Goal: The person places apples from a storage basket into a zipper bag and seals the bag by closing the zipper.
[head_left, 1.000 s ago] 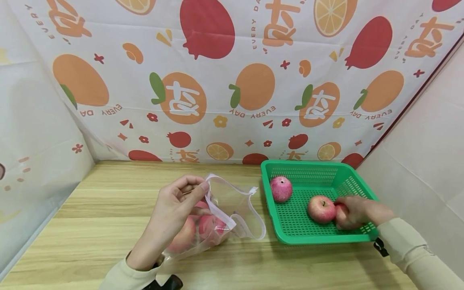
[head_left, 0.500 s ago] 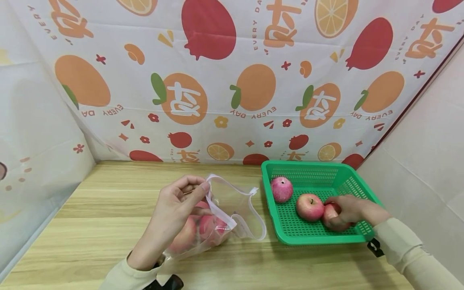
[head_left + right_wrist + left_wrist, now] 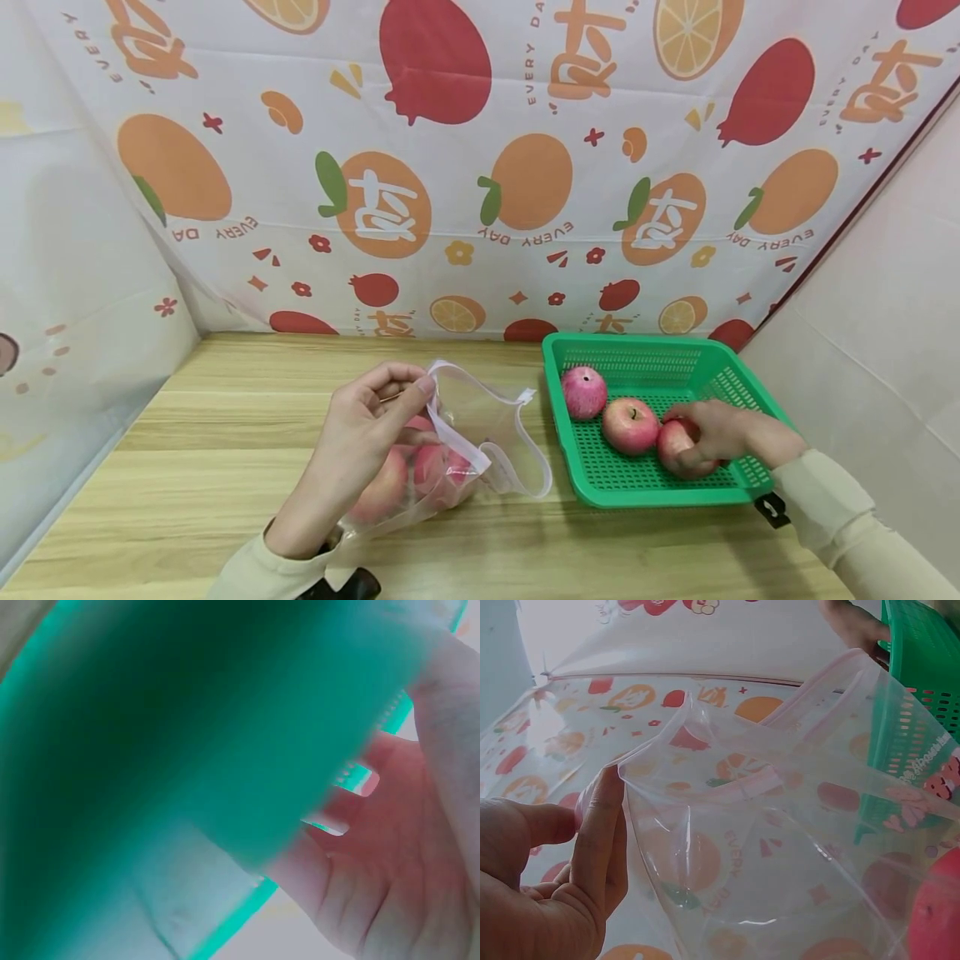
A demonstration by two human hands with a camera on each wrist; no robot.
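Observation:
My left hand [image 3: 375, 425] pinches the rim of a clear zip bag [image 3: 501, 421] between thumb and fingers. The left wrist view shows the pinched bag edge [image 3: 619, 776] close up, with the bag's mouth gaping. Several red apples [image 3: 382, 487] lie inside the bag on the table. Over in the green basket [image 3: 592, 497], my right hand [image 3: 716, 433] has its fingers curled round a red apple [image 3: 678, 450]. Touching that one on its left is a second apple [image 3: 630, 427], stem up. A pinker apple [image 3: 584, 392] sits at the basket's left wall. Blurred green basket covers most of the right wrist view.
The wooden table [image 3: 225, 417] ends at a fruit-printed cloth [image 3: 457, 183] behind. A pale side wall [image 3: 885, 333] stands close to the basket's right. The basket's raised rim surrounds the apples.
Inside the basket my right hand has moved left with its apple. The stem-up apple has shifted left too, toward the pinker one. My left hand and the bag stay put.

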